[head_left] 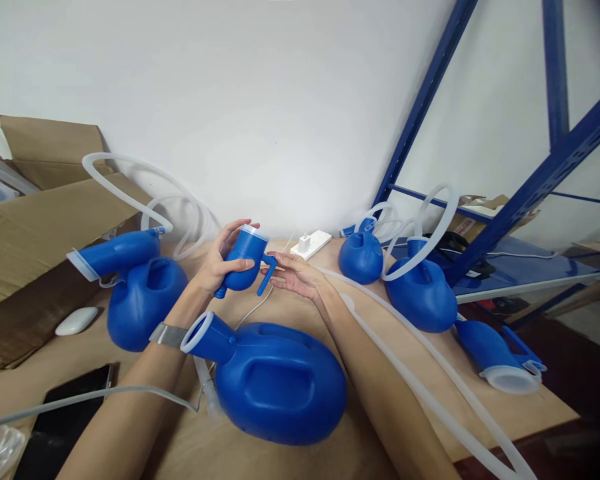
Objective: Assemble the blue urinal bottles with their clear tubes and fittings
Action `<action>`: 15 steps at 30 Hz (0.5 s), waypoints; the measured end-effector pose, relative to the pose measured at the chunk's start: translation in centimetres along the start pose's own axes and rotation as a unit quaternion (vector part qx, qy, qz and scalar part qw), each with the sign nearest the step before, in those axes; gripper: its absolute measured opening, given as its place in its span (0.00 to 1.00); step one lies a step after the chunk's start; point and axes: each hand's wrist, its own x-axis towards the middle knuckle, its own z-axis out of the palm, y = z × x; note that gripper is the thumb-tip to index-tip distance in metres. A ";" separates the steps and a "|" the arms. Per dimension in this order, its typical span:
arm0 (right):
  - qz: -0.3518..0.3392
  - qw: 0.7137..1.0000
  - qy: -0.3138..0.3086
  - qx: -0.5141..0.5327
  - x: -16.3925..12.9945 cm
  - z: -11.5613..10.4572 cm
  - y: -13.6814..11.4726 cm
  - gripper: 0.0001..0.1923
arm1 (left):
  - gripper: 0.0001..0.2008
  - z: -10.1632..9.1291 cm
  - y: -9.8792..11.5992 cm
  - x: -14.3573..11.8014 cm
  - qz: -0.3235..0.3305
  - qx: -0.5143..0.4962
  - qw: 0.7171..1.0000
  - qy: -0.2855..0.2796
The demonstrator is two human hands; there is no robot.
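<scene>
Both hands meet at a blue funnel piece (244, 260): left hand (219, 263) wrapped around it, right hand (294, 275) spread.

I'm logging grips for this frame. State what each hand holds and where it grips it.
The left hand wraps the body of a blue funnel piece. The right hand is open, its fingers touching that piece's small blue handle.

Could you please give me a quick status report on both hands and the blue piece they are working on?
Left hand gripping blue funnel piece. Right hand open, fingers at its handle. Large blue bottle lies between the forearms; hose beside right arm.
</scene>
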 end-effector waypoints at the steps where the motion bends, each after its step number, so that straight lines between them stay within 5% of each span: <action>1: 0.005 1.000 0.006 -0.002 0.0 0.0 0.0 0.33 | 0.40 -0.1 -0.1 0.0 0.002 0.007 1.000 0.002; 9: -0.016 0.997 0.034 -0.060 -0.3 0.3 -0.5 0.35 | 0.39 -0.8 -0.5 0.2 0.027 0.036 0.999 -0.001; 15: -0.104 0.973 0.103 -0.177 -1.2 1.7 -1.5 0.30 | 0.40 -0.9 -0.4 0.2 0.025 0.021 0.999 -0.004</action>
